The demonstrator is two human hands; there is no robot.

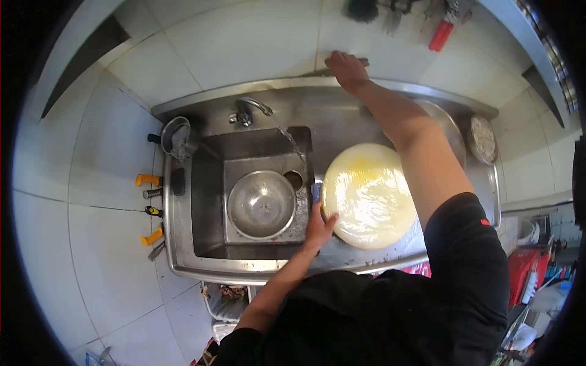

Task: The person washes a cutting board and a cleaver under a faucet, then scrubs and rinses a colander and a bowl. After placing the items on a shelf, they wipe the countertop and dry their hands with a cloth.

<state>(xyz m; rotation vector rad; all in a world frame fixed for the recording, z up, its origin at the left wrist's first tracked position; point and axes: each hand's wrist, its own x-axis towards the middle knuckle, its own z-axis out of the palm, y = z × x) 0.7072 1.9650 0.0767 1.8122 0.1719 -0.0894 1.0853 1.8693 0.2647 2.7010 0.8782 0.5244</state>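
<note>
A thick, round cream-coloured slab (366, 213), wet and shiny with a yellow patch, lies on the steel drainboard right of the basin; it resembles a chopping block. My left hand (318, 229) grips its left edge, thumb toward the slab and fingers along the side. Just beyond those fingertips is a small blue item (316, 191), perhaps a sponge. My right arm reaches over the slab to the sink's back ledge. There my right hand (349, 70) is closed around a thin dark object (364, 61) whose kind is mostly hidden.
Water runs from the faucet (251, 108) into the basin, where a metal bowl (261, 204) sits. A small pot (176, 137) stands at the left corner. Yellow-handled tools (151, 236) line the left wall side. A dish (483, 139) is at far right; utensils (441, 35) hang above.
</note>
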